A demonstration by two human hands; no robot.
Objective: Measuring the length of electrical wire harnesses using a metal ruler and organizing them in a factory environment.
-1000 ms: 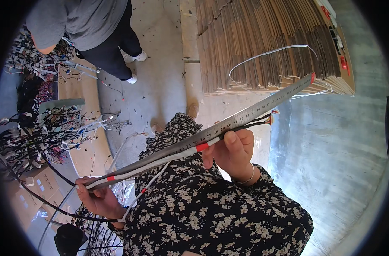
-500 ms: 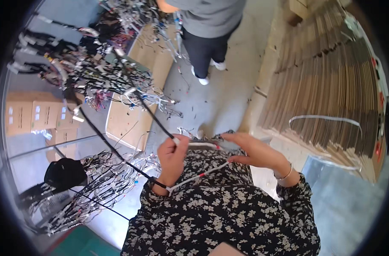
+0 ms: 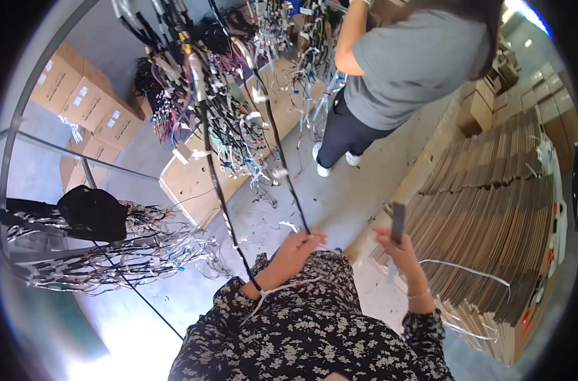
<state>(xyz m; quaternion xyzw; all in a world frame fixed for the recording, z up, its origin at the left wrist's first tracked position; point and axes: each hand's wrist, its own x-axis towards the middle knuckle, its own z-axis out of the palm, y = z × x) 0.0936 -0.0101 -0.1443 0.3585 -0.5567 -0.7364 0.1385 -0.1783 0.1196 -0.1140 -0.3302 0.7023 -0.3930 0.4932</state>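
My left hand (image 3: 289, 259) is closed around the lower end of a black wrapped cable (image 3: 282, 159), whose white ends poke out past the fingers. A second black cable (image 3: 218, 190) passes beside my left wrist, with white wires (image 3: 292, 286) branching from its end across my lap. Off to the right, my right hand (image 3: 401, 255) pinches a short, flat, dark grey strip (image 3: 398, 221) that stands upright from the fingers. What the strip is made of cannot be told. Both cables come down from a large hanging bundle of wire harnesses (image 3: 203, 95).
A co-worker in a grey shirt (image 3: 416, 70) stands ahead beside more hanging harnesses. Flattened cardboard (image 3: 473, 222) is stacked at right. Closed cartons (image 3: 86, 95) stand at far left. A black cap-like item (image 3: 92, 213) sits over more wires at left.
My right hand has moved right, away from the white wires, and now holds up the dark strip. My left hand keeps its cable. The view has turned, and the co-worker shows further right.
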